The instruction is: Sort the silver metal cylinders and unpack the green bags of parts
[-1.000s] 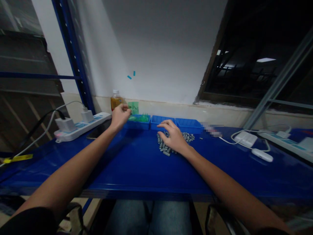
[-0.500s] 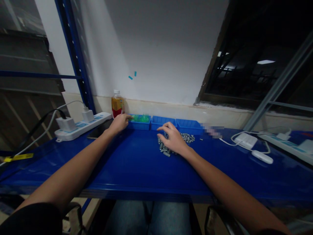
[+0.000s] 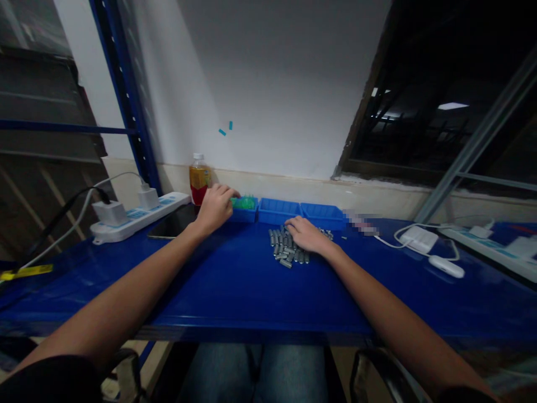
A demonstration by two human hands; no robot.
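My left hand [image 3: 217,207] is at the left blue bin, its fingers curled over the bin's left part; whatever they hold is hidden. Green pieces [image 3: 247,202] lie in that bin. My right hand [image 3: 308,234] rests on a pile of small grey metal cylinders [image 3: 282,249], fingertips bent down among them, and what they grip is too small to make out. Smaller metal parts [image 3: 326,233] show behind the right hand. Two more blue bins, a middle one [image 3: 279,212] and a right one [image 3: 323,217], stand in the row and hold nothing visible.
A bottle [image 3: 199,180] stands behind my left hand, with a dark phone [image 3: 170,225] beside it. A power strip [image 3: 140,215] with plugs lies at the left. White adapters [image 3: 418,239], cables and another strip [image 3: 493,250] are at the right of the blue table [image 3: 243,296].
My left hand has lifted slightly and moved right, its fingers curling more. My right hand has lowered onto the metal pieces and moved a little right, its fingers closing from an open spread.
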